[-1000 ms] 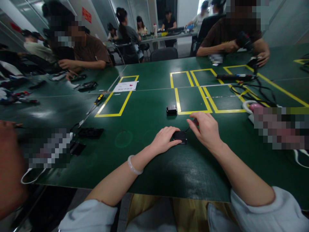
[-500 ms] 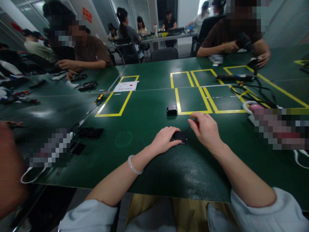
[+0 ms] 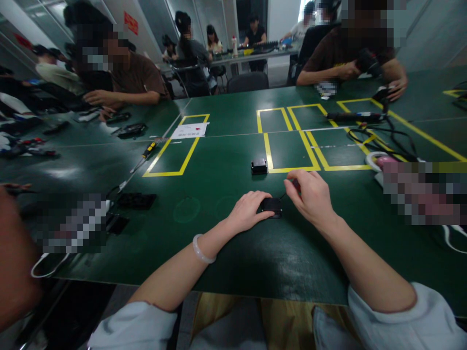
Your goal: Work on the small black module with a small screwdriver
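Observation:
A small black box-shaped part point(image 3: 273, 206) lies on the green table in front of me. My left hand point(image 3: 251, 210) is closed on it from the left, fingers along the far side and thumb along the near side. In my right hand point(image 3: 308, 193) a small screwdriver point(image 3: 282, 196) is pinched. Its thin dark shaft reaches left to the part's far right corner; most of the handle is hidden by my fingers. Beyond my hands stands a second black part point(image 3: 259, 166) of similar shape, touched by neither hand.
Yellow tape rectangles point(image 3: 292, 170) mark the green table point(image 3: 226, 262). A paper sheet point(image 3: 190, 130) and a yellow-black screwdriver point(image 3: 149, 150) lie left of centre. Black cables point(image 3: 401, 141) and a blurred-out item point(image 3: 419, 194) are at right. Two people sit opposite; someone's arm point(image 3: 16, 262) shows at left.
My hands, the black part and the screwdriver keep almost the same place. The fingers of my right hand have shifted very slightly on the handle.

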A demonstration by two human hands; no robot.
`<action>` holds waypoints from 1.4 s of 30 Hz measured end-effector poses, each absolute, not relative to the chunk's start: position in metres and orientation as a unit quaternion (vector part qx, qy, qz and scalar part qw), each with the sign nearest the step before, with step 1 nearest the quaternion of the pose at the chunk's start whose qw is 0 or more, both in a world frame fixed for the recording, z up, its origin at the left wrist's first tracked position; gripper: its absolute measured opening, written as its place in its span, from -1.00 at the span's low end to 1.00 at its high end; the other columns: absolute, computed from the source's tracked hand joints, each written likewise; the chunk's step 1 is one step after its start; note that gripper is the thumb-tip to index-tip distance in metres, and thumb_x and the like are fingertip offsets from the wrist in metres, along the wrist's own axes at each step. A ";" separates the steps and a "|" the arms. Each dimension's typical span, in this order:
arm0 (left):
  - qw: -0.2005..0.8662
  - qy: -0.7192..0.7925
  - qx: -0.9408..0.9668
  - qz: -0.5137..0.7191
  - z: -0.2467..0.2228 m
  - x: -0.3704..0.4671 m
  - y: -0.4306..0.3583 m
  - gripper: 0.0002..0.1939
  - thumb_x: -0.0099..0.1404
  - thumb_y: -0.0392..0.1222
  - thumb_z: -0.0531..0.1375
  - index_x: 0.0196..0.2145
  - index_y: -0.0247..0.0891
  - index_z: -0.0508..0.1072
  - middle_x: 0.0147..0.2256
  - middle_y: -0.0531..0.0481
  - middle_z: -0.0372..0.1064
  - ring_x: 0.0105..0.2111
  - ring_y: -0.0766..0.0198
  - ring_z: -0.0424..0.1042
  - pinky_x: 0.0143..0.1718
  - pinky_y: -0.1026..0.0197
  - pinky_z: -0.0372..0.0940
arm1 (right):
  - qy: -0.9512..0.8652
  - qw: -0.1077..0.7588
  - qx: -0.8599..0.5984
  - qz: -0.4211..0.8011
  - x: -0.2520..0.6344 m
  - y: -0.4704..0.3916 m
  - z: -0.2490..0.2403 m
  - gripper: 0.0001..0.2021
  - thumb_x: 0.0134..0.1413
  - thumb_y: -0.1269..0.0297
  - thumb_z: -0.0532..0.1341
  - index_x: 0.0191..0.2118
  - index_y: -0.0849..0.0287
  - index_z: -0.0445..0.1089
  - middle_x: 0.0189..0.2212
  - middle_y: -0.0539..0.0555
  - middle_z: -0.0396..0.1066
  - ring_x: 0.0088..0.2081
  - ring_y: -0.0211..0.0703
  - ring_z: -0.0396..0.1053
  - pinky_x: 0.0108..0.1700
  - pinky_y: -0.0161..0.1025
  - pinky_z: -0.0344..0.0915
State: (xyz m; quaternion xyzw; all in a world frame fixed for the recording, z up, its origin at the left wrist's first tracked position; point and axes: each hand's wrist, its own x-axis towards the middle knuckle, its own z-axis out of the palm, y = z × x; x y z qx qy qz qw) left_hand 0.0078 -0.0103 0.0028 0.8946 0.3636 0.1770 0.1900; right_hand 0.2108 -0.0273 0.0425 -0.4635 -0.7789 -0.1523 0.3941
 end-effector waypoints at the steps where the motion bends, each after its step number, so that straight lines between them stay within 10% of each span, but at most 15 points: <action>1: 0.190 0.362 0.895 0.177 0.003 0.008 -0.010 -0.61 0.31 0.07 0.15 -0.02 -0.20 0.29 -0.09 -0.06 0.35 -0.11 0.11 0.32 -0.07 0.08 0.23 | -0.779 0.394 -0.463 -0.154 0.211 -0.027 0.043 -0.96 0.18 0.33 0.11 -0.28 0.15 0.26 -0.48 0.00 0.37 -0.44 -0.21 0.27 -0.30 -0.25 0.14; 42: 0.190 0.368 0.894 0.174 0.001 0.008 -0.010 -0.59 0.30 0.08 0.15 0.00 -0.19 0.28 -0.10 -0.06 0.35 -0.11 0.10 0.32 -0.06 0.06 0.23 | -0.769 0.407 -0.470 -0.148 0.210 -0.026 0.037 -0.86 0.18 0.27 0.12 -0.16 0.14 0.27 -0.43 0.02 0.39 -0.42 -0.18 0.30 -0.32 -0.23 0.18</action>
